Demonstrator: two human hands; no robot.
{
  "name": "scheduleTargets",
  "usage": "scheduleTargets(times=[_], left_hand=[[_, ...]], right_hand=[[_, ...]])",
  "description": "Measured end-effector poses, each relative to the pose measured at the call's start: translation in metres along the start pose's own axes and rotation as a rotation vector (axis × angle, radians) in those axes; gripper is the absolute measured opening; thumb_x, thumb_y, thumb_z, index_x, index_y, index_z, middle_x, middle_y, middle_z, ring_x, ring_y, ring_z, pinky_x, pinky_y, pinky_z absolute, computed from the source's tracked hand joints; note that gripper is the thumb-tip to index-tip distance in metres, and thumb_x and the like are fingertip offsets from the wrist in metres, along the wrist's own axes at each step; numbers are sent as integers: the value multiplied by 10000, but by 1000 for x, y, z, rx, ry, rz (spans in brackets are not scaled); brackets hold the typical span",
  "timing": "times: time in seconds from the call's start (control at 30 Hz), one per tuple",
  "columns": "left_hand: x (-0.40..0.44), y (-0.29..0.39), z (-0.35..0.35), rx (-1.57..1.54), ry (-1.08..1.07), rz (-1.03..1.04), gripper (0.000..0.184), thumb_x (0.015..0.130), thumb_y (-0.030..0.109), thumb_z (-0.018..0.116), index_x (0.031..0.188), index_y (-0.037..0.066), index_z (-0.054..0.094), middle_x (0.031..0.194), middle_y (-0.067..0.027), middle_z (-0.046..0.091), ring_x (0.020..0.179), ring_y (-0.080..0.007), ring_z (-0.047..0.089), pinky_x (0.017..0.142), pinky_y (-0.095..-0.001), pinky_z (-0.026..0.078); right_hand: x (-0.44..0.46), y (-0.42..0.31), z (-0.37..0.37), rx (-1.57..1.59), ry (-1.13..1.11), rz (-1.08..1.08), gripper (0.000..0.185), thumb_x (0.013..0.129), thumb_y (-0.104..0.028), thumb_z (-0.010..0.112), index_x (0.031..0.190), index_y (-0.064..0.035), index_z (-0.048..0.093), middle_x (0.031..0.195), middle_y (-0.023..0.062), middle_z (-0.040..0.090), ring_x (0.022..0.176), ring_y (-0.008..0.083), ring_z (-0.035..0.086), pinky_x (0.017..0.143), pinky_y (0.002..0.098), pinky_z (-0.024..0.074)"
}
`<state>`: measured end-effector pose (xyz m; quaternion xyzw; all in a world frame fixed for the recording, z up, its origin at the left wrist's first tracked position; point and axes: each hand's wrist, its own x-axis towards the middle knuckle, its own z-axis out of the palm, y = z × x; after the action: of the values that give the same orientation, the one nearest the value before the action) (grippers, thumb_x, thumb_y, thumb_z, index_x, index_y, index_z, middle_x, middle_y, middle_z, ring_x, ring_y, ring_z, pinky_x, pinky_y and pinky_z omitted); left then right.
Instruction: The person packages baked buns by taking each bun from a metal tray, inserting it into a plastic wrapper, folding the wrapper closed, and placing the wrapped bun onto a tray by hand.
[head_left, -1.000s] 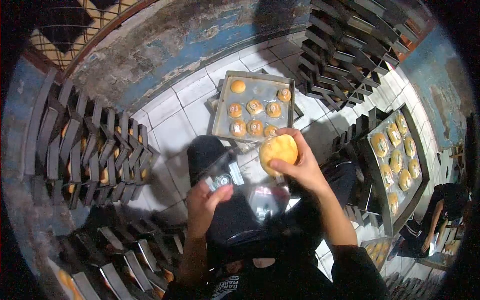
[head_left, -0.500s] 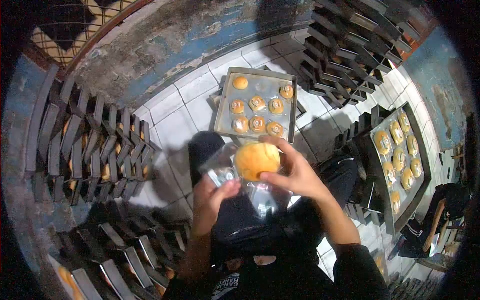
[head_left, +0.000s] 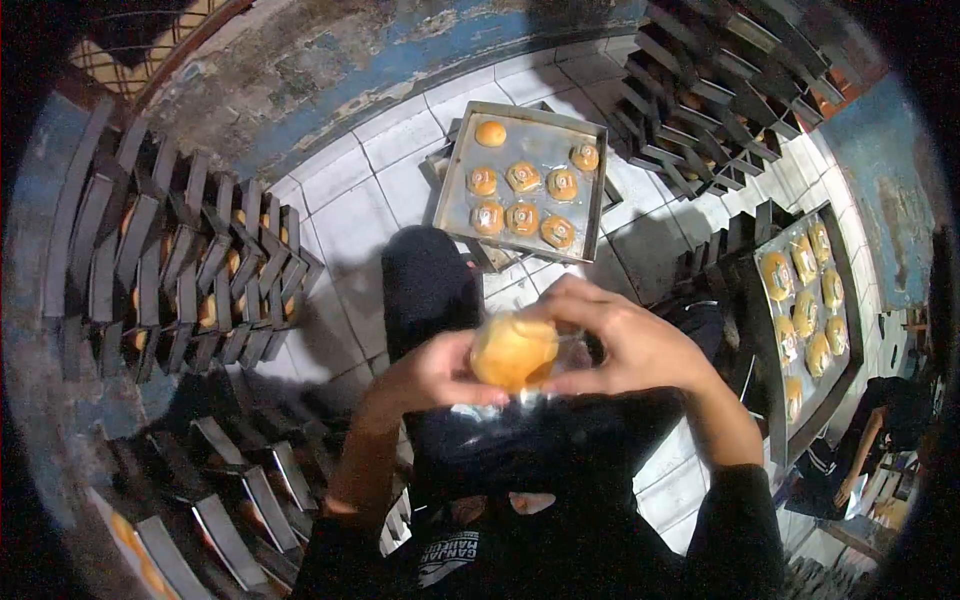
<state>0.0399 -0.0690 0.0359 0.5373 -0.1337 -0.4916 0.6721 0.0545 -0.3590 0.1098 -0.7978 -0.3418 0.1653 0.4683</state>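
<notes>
The left hand [head_left: 440,366] and the right hand [head_left: 628,342] meet at the centre of the frame, both engaged with one yellow-brown bun [head_left: 510,355]. The left grasps the bun's left side, thumb along its lower edge; the right holds a clear plastic bag [head_left: 573,352] at the bun's right side, its fingers curled over the upper right edge. How far the bun sits inside the bag is hard to tell. Just above, at upper centre, a square metal tray [head_left: 540,146] carries seven wrapped buns [head_left: 523,177] with printed labels and, in its upper left corner, one unwrapped bun [head_left: 490,134]. At the right of the frame a second tray [head_left: 815,385] bears more wrapped buns. Stacked trays stand at the left [head_left: 190,260], lower left [head_left: 230,480] and upper right [head_left: 710,110], around a white tiled floor [head_left: 340,240]. Another person [head_left: 890,420] shows at the lower right edge.
</notes>
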Motion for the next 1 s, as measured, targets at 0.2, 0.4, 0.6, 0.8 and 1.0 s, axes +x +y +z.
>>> scheduleTargets(times=[0.2,0.4,0.6,0.8,1.0], left_hand=[[3,5,13,-69,14,64,733,829,79,898,1451,18,513,1344,-51,664,1196,-143,634,1064,-343,502],[12,-10,12,-5,-99,110,713,814,71,912,1405,33,514,1289,-38,652,1169,-143,635,1018,-331,528],[16,-11,15,-122,-76,59,781,798,51,920,1434,33,468,1286,-54,642,1176,-151,628,1024,-337,528],[26,-20,23,48,492,49,1066,764,88,951,1617,123,312,1513,-207,506,1424,-329,489,1179,-513,419],[63,-21,26,-908,381,430,764,1044,684,413,1572,132,417,1509,-192,534,1413,-456,498,1116,-721,425]], right_hand=[[4,-14,-23,-9,-153,-28,644,806,-318,908,1302,24,679,1158,200,705,1029,366,709,927,448,579],[16,-18,-20,59,-438,-63,588,870,-432,827,1273,-30,680,1053,241,747,937,419,732,847,470,581],[21,-15,-16,-63,-498,-10,391,905,-398,786,1084,-58,711,872,202,737,816,419,721,742,504,558],[23,-22,-30,-596,-170,62,158,928,-214,716,1011,-126,819,770,102,745,780,287,760,697,406,585],[28,-12,46,-747,-16,-300,242,866,-190,685,1016,-2,719,842,136,753,729,263,766,635,404,613]])
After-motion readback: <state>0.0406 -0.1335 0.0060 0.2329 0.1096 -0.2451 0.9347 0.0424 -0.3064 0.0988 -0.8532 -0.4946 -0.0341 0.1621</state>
